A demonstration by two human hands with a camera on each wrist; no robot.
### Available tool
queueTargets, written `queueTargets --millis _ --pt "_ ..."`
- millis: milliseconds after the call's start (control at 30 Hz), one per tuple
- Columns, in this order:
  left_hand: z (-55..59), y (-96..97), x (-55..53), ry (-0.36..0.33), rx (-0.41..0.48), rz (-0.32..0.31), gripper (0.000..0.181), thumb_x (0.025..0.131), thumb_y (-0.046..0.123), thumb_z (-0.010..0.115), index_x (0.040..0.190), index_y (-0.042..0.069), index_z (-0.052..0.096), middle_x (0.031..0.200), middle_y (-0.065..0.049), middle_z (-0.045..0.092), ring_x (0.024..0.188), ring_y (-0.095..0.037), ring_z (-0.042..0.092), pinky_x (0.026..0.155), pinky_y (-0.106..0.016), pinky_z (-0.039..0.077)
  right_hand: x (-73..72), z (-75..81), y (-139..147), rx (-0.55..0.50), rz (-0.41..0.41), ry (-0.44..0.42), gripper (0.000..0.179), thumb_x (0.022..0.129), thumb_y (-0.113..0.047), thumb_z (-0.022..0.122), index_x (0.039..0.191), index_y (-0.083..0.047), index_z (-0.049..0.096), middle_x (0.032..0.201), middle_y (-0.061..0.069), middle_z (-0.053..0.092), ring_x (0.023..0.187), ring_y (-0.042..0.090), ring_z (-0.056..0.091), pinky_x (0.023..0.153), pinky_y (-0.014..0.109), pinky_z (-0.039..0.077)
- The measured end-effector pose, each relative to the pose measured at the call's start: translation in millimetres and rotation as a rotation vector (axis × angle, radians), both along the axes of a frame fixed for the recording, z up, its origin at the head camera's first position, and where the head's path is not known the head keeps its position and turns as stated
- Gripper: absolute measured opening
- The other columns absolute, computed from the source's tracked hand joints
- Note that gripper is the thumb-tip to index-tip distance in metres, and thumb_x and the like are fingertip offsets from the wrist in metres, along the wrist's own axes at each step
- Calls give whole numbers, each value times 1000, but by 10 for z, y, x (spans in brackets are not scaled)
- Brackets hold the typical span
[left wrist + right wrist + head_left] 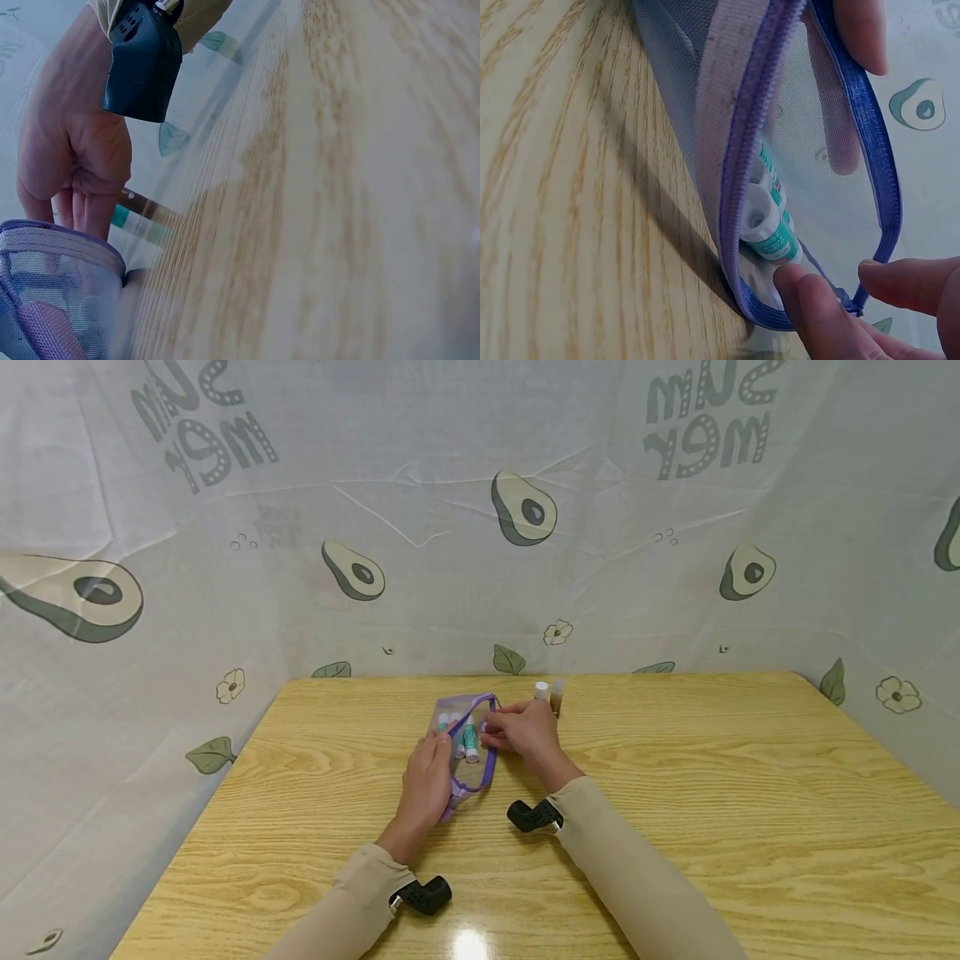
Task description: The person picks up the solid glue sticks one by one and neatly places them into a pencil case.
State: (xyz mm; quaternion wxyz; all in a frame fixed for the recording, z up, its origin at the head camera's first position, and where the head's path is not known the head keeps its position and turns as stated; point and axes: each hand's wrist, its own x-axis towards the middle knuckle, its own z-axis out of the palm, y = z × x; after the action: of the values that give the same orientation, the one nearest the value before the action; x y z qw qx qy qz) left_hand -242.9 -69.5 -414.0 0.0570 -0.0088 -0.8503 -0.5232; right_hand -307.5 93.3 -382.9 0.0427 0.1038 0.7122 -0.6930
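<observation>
A pale lilac mesh pouch (487, 768) edged with a violet zip (888, 187), teal-and-white tubes (471, 741), a white cap (541, 689) and a brown vial (557, 698) stood out against a yellow-brown table (712, 777) streaked with darker wood grain, while plain tan sleeves (637, 868) contrasted with black wrist mounts (531, 816). A whitish cloth (435, 518) carried green-and-cream avocados (517, 518) with dark stones, muted green leaves (212, 755), cream flowers (552, 634) and grey lettering (702, 447) partly patterned with pale dots.
</observation>
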Motion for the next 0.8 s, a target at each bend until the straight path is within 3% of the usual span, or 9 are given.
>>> queueTargets --millis 200,433,800 --pt "-15 -2 -5 -3 -18 8 58 107 41 26 150 5 42 158 -23 31 149 -44 21 119 -65 15 1 7 7 12 -6 1 28 87 -6 73 111 8 69 100 24 74 80 28 76 73 34 60" --pt "-4 3 0 4 -11 11 57 107 40 27 149 4 43 158 -23 32 149 -45 21 119 -65 15 -24 3 28 2 -14 22 26 88 -7 72 110 7 69 97 21 74 78 24 76 74 33 60" --pt "10 6 6 17 14 0 50 107 38 27 147 17 49 158 -24 31 149 -45 22 118 -65 16 -19 33 58 -4 -6 40 29 88 -7 72 113 7 68 102 22 73 76 21 76 77 35 61"
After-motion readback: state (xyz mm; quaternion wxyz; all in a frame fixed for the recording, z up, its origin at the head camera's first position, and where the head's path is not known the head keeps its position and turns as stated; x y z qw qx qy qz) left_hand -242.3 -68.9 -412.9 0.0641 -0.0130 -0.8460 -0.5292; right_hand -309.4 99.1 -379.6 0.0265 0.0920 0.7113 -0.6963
